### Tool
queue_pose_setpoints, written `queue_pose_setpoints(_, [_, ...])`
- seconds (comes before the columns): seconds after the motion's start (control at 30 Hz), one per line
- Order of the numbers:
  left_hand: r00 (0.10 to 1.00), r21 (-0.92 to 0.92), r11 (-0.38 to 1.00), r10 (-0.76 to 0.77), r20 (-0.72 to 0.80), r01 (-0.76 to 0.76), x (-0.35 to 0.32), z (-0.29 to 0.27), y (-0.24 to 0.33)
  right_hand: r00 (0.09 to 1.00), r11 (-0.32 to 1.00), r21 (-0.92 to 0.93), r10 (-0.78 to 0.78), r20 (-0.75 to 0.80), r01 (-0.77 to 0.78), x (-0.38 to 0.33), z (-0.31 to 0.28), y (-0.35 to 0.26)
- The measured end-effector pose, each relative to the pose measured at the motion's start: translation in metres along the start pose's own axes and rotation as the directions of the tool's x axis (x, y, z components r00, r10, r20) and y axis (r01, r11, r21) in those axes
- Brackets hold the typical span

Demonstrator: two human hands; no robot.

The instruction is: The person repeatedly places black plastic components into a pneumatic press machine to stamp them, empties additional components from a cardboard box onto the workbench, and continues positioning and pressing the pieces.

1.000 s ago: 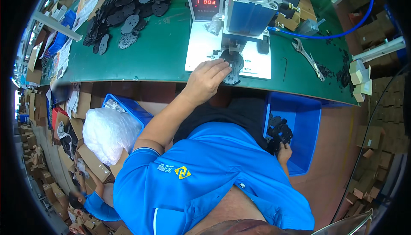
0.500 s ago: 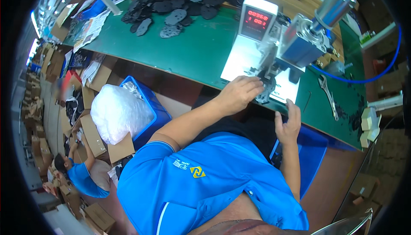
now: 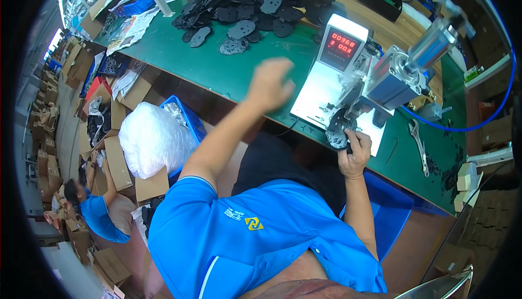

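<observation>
My right hand pinches the near edge of a black, flat, oval plate with cut-outs. The plate lies at the front of a white machine base, under the head of a small press with a silver cylinder. My left hand is over the green tabletop, left of the press and apart from it. Motion smears its fingers, and nothing can be made out in it. Beyond it lies a heap of similar black plates.
Behind the base stands a counter box with red digits. A wrench and dark scraps lie right of the press, near a blue air hose. Below are a blue bin and a white plastic bag. Another person works far left.
My left hand has left the press and swung left and away from me. My right hand has moved onto the black plate and taken hold of its edge. The view has shifted slightly.
</observation>
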State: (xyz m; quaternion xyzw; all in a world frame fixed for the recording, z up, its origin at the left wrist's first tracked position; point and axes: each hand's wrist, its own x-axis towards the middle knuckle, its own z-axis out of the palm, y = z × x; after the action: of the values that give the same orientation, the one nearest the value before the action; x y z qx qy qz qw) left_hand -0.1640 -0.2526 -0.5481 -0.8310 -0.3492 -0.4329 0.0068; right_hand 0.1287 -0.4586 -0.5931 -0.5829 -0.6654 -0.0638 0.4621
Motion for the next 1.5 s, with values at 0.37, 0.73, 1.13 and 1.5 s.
queue_pose_setpoints(0.37, [0.835, 0.564, 0.755, -0.515, 0.194, 0.334, -0.056, -0.012, -0.075, 1.0, 1.0, 0.014, -0.007, -0.025, 0.007, 0.0, 0.002, -0.004])
queue_pose_setpoints(0.73, [0.95, 0.076, 0.995, -0.088, 0.3, 0.068, -0.117, -0.065, 0.028, 1.0, 1.0, 0.025, -0.012, -0.024, 0.012, 0.01, 0.004, -0.005])
queue_pose_setpoints(1.13, [0.984, -0.379, 0.911, -0.122, 0.13, 0.163, -0.074, -0.056, 0.089, 0.999, 1.0, 0.02, -0.021, -0.035, 0.022, 0.006, 0.001, -0.006])
queue_pose_setpoints(1.5, [0.946, -0.332, 0.91, 0.302, 0.12, -0.249, -0.037, -0.003, 0.126, 0.964, 0.951, 0.249, 0.226, -0.142, -0.186, 0.013, -0.045, -0.02])
